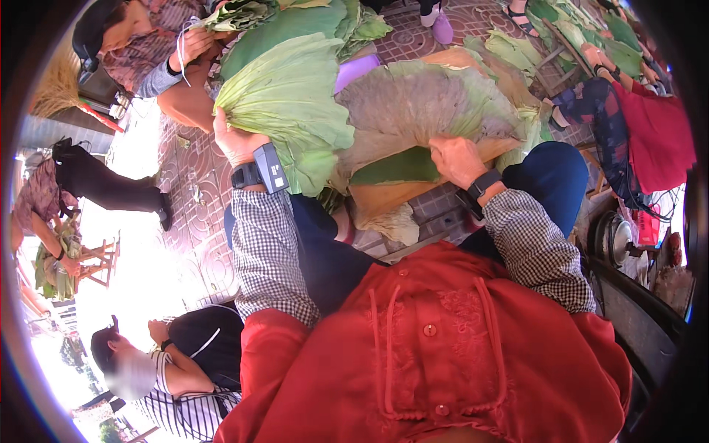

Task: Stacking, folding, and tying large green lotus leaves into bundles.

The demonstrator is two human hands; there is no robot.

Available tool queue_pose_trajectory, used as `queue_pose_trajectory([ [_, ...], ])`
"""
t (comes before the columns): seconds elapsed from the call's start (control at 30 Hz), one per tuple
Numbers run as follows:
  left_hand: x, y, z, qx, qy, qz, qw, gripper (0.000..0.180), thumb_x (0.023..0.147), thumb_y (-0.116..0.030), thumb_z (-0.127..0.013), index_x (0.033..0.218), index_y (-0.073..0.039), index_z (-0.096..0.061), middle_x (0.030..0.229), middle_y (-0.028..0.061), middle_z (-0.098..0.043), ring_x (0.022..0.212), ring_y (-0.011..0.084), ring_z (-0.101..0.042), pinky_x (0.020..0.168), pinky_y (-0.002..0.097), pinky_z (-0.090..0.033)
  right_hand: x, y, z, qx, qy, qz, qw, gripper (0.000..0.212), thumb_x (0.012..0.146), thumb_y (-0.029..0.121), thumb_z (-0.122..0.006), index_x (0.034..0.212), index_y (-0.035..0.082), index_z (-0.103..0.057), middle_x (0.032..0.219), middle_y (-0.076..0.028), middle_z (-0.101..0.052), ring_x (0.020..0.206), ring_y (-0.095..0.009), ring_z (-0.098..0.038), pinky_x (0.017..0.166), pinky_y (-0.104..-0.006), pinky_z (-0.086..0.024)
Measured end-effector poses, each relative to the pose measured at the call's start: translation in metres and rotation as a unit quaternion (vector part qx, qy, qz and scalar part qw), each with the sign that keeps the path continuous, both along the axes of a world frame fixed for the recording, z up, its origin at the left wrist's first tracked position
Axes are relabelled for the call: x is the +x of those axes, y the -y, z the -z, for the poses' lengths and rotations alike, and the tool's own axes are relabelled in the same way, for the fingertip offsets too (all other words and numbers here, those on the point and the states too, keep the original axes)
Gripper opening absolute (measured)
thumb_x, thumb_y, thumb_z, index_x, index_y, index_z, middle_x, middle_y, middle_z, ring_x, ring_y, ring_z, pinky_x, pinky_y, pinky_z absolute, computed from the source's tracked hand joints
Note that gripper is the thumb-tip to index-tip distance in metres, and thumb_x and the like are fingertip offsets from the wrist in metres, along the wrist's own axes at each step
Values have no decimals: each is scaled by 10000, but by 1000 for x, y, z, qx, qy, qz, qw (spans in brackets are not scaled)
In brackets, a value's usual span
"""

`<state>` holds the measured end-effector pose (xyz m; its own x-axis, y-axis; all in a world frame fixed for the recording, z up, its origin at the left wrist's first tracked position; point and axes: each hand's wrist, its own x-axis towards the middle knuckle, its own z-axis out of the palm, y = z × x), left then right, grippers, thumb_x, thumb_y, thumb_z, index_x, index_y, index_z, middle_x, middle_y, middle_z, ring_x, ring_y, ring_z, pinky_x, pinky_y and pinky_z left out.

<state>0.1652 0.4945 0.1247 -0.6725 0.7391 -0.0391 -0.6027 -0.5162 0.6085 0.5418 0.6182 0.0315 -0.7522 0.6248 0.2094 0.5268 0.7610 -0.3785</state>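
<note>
My left hand (240, 140) is closed on the gathered end of a light green lotus leaf (288, 100), which fans out to the right and hangs over other leaves. My right hand (459, 162) pinches the lower edge of a browned, partly dried lotus leaf (413, 103) spread in front of my knees. Its thumb and fingertips are partly hidden against the leaf. Below the browned leaf shows a darker green leaf (399, 168), with a tan leaf (399, 199) under that.
A person (159, 44) at the upper left holds a leaf bundle close to mine. Other people sit or stand at left, lower left and right. More leaves (517, 55) lie on the patterned paving (196, 207). A metal pot (613, 238) stands at my right.
</note>
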Motion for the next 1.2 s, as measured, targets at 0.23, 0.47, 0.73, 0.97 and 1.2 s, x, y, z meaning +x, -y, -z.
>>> queue_pose_trajectory([
  [0.23,-10,6,-3,-16,3,-49,999,566,863,-424,-598,1280,-46,-532,1296,141,-554,1194,336,-502,1036,509,-361,89,-113,-65,-409,-605,140,669,116,909,30,-583,1021,31,-615,958,-63,-628,896,-290,-685,653,-315,-547],
  [0.47,34,-28,-47,3,-125,13,992,501,910,-341,-560,1310,-47,-497,1292,138,-544,1183,311,-512,1019,465,-391,302,-159,-68,196,-261,525,786,328,873,281,-576,1132,101,-666,1003,-132,-699,907,-252,-677,809,-351,-500],
  [0.73,183,-91,40,-89,-713,55,693,465,793,-168,-718,1232,-85,-590,1246,151,-579,1198,291,-518,1036,402,-380,421,-80,161,140,-44,612,777,392,812,148,-510,1163,-28,-525,1300,-279,-480,1181,-434,-477,987,-459,-411],
  [0.97,238,-49,132,-224,-864,180,413,557,781,-297,-690,1307,-198,-536,1454,114,-354,1378,365,-241,1054,658,-221,510,-28,321,-115,335,454,817,291,817,239,-538,939,30,-698,1017,-192,-672,984,-366,-626,855,-449,-508],
  [1.2,227,-55,107,-209,-820,272,458,631,785,-353,-677,1352,-150,-490,1460,164,-342,1373,378,-246,1087,543,-250,487,-89,256,-45,511,125,849,234,837,288,-584,958,132,-710,920,-138,-689,862,-311,-674,736,-435,-543],
])
